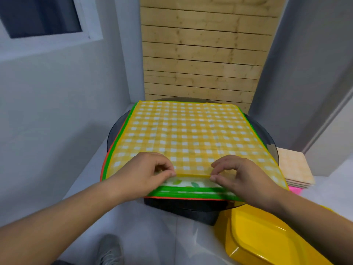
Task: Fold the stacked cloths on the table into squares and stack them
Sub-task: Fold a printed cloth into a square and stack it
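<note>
A yellow-and-white checked cloth [187, 134] lies flat on top of a stack of cloths on a round dark glass table [267, 134]. Under it show a white cloth with leaf print and green border [189, 183] and an orange-edged cloth [104, 163]. My left hand [150, 171] and my right hand [238, 175] each pinch the near edge of the yellow cloth between thumb and fingers. That edge is lifted slightly off the stack between the two hands.
A yellow plastic chair [263, 238] stands at the lower right. A stack of pale orange tiles [296, 167] and something pink [295, 190] sit right of the table. A wooden slat panel [202, 54] rises behind it. A grey shoe [110, 249] is on the floor.
</note>
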